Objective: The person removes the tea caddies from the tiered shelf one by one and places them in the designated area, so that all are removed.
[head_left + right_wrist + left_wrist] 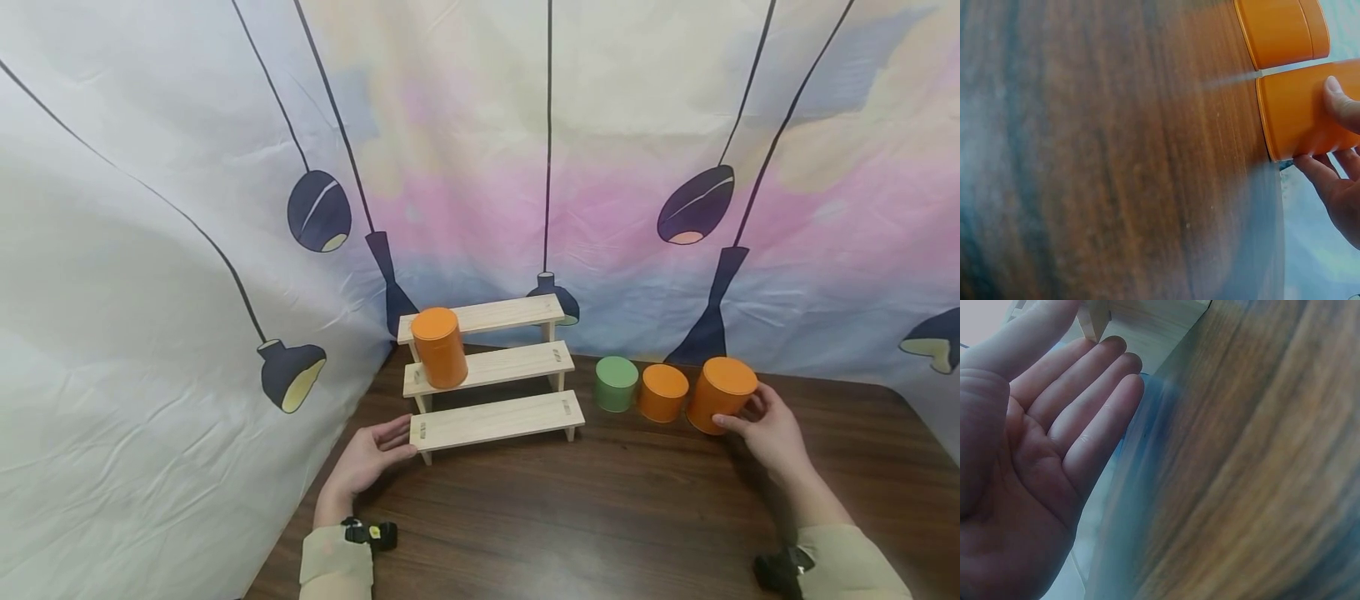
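At the right, my right hand (776, 429) holds a tall orange canister (720, 396) that stands on the table, thumb on its near side and fingers round the other side. The right wrist view shows the thumb (1341, 103) on its orange wall. My left hand (365, 461) is at the left end of the lowest step of a three-step wooden rack (495, 421). Its fingers (1094, 425) lie nearly straight, with the tips by a rack leg (1093, 319). Another tall orange canister (442, 350) stands upright on the rack's middle step, at the left.
Between rack and right hand stand a short green canister (616, 385) and a short orange canister (663, 393), side by side on the dark wooden table (562, 517). A cloth backdrop (480, 167) printed with hanging lamps rises behind the table and along its left side.
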A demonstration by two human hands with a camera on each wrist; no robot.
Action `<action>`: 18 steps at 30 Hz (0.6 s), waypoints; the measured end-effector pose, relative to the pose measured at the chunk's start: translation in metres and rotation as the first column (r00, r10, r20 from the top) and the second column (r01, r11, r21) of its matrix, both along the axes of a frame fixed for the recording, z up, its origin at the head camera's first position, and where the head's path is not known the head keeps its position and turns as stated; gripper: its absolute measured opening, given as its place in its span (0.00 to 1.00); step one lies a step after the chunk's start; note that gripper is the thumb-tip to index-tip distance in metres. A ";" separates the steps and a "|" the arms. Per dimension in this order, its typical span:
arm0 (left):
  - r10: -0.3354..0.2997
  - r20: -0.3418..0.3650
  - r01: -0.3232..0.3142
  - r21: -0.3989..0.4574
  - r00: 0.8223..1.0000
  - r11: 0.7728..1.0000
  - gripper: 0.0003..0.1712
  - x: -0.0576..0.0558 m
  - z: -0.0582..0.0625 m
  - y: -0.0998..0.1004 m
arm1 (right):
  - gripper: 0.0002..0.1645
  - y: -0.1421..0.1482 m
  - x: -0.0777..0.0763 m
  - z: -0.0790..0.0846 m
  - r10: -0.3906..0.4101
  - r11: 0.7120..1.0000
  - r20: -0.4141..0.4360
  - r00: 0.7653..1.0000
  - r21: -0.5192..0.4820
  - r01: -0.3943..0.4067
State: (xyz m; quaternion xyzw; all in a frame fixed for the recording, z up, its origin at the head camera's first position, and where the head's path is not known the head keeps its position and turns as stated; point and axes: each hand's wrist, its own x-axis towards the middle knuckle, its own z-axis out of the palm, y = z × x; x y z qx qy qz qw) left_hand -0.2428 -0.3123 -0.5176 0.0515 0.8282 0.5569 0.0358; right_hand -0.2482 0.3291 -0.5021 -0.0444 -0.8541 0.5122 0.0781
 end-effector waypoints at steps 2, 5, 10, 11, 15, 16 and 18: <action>-0.001 -0.001 0.001 0.000 1.000 1.000 0.42 0.000 0.000 0.000 | 0.56 0.000 0.001 0.000 0.001 1.000 -0.001 1.000 0.001 -0.001; -0.004 -0.004 0.004 -0.003 1.000 1.000 0.42 -0.001 -0.002 0.000 | 0.56 0.001 0.001 0.001 0.004 1.000 0.000 1.000 0.005 -0.004; -0.008 -0.011 0.007 -0.013 1.000 1.000 0.42 0.000 -0.002 -0.001 | 0.56 0.002 0.001 0.000 0.005 1.000 0.004 1.000 0.007 -0.005; -0.007 -0.012 0.007 -0.016 1.000 1.000 0.42 0.001 -0.002 -0.001 | 0.56 0.002 0.001 -0.001 0.006 1.000 0.005 1.000 0.007 -0.006; -0.009 -0.015 0.008 -0.024 1.000 1.000 0.42 0.001 -0.002 0.000 | 0.57 0.003 0.001 -0.001 0.009 1.000 0.008 1.000 0.007 -0.009; -0.007 -0.013 0.007 -0.022 1.000 1.000 0.42 0.001 -0.002 0.000 | 0.57 0.003 0.002 -0.001 0.010 1.000 0.009 1.000 0.006 -0.010; -0.005 -0.010 0.005 -0.016 1.000 1.000 0.42 0.000 -0.002 0.000 | 0.57 0.002 0.002 -0.001 0.013 1.000 0.008 1.000 0.005 -0.013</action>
